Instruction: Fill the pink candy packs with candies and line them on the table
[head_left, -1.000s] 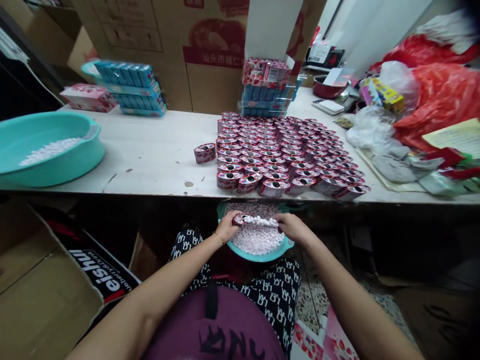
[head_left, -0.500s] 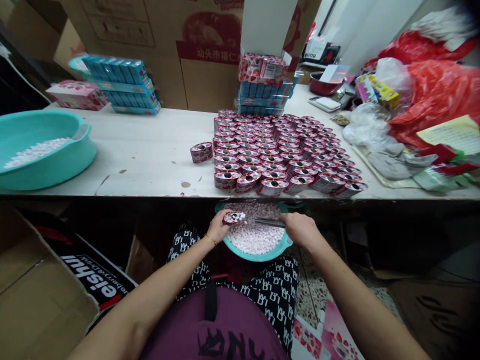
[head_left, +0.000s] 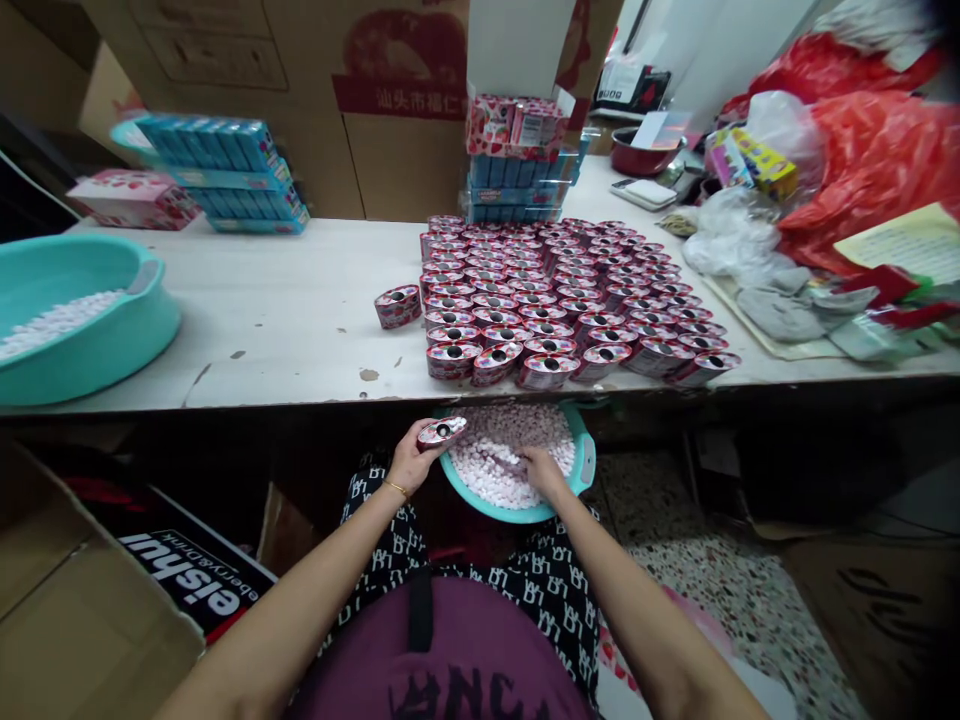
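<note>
In my left hand [head_left: 409, 462], the fingers are wrapped round a small oval red-and-white box [head_left: 441, 432] with a round hole in its top. White pieces show in the hole and at the box's right end. The box is over the left rim of a turquoise basin [head_left: 587, 462] in my lap. Small white candy-like pellets [head_left: 499, 485] fill the basin. Low over them, my right hand [head_left: 544, 470] is closed on a metal scoop [head_left: 504, 456], whose front end is among the pellets and partly hidden.
Rows of similar oval boxes [head_left: 549, 345] stand on the white table [head_left: 300, 340], with one box [head_left: 397, 306] apart on the left. A second turquoise basin [head_left: 150, 320] stands far left. Blue packs [head_left: 225, 170] sit at the back. Plastic bags [head_left: 885, 170] crowd the right side.
My right hand has lowered the scoop from above the basin into the pellets. My left hand has moved left with the oval box, away from the scoop.
</note>
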